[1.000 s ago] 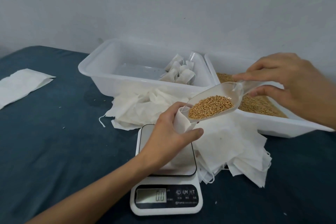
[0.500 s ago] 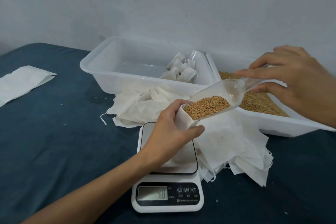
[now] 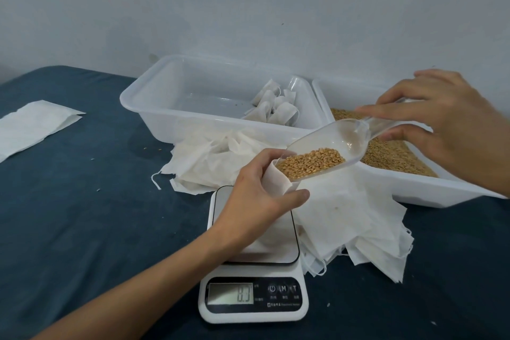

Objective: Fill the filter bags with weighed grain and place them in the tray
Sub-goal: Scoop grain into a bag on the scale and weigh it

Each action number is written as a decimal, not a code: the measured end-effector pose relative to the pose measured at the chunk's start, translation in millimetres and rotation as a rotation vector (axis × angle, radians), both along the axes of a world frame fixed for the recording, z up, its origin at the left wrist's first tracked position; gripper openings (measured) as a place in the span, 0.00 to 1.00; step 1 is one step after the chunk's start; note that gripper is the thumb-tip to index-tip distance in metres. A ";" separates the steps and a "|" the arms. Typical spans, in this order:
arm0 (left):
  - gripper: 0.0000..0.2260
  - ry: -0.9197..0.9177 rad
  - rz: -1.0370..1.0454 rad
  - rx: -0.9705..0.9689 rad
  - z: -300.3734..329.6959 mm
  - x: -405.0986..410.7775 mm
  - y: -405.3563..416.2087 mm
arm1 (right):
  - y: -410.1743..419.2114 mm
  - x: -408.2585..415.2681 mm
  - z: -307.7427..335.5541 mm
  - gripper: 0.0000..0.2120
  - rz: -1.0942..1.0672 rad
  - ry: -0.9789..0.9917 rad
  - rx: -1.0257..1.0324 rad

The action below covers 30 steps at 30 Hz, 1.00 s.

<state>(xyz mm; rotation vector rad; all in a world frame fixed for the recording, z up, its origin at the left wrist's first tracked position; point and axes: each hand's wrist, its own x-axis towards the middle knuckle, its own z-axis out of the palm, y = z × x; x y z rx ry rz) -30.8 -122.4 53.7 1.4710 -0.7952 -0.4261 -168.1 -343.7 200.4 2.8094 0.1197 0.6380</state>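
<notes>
The left hand [image 3: 252, 199] curls its fingers [image 3: 269, 156] round an open filter bag [image 3: 278, 181] above the scale [image 3: 255, 295]. At three o'clock, the right hand [image 3: 447, 124] pinches a clear scoop [image 3: 331, 143] of grain [image 3: 310, 164], lip at the bag's mouth. Blue table [image 3: 82, 215], white wall [image 3: 248, 8]; the tray [image 3: 154, 107] sits at twelve o'clock.

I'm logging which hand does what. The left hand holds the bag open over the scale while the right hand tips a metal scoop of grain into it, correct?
Not quite: the scoop is clear plastic, not metal, as the head view shows. Otherwise right: the left hand holds the bag over the scale while the right hand tips grain in.
</notes>
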 end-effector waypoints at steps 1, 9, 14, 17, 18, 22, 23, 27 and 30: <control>0.23 -0.004 0.005 0.005 0.3 0.1 0.1 | -0.6 0.1 -0.5 0.18 0.008 -0.010 -0.007; 0.22 -0.002 0.000 -0.004 1.5 -0.4 1.5 | -2.7 -0.4 -1.6 0.16 0.024 -0.019 -0.018; 0.22 -0.002 0.001 -0.003 1.7 -0.3 1.6 | -0.5 -0.2 -1.5 0.21 0.015 -0.012 -0.031; 0.22 0.001 -0.006 -0.002 2.2 -0.8 1.0 | 0.6 -0.8 -1.5 0.20 0.021 -0.024 -0.016; 0.22 0.002 -0.007 -0.005 2.3 -0.8 1.0 | 1.6 -1.1 -1.4 0.19 0.025 -0.030 -0.014; 0.22 0.010 -0.008 -0.011 2.4 -0.9 1.6 | 4.5 -1.3 -1.8 0.16 0.024 -0.033 -0.009; 0.22 0.012 -0.008 -0.010 2.8 -1.2 1.8 | 4.6 -1.5 -1.4 0.16 0.021 -0.027 -0.010; 0.22 0.016 -0.009 -0.012 3.6 -1.9 2.3 | 4.3 -1.2 -1.7 0.16 0.012 -0.023 -0.014; 0.22 0.021 -0.006 -0.016 3.8 -2.0 2.7 | 3.0 -0.5 -2.7 0.16 0.009 -0.021 -0.016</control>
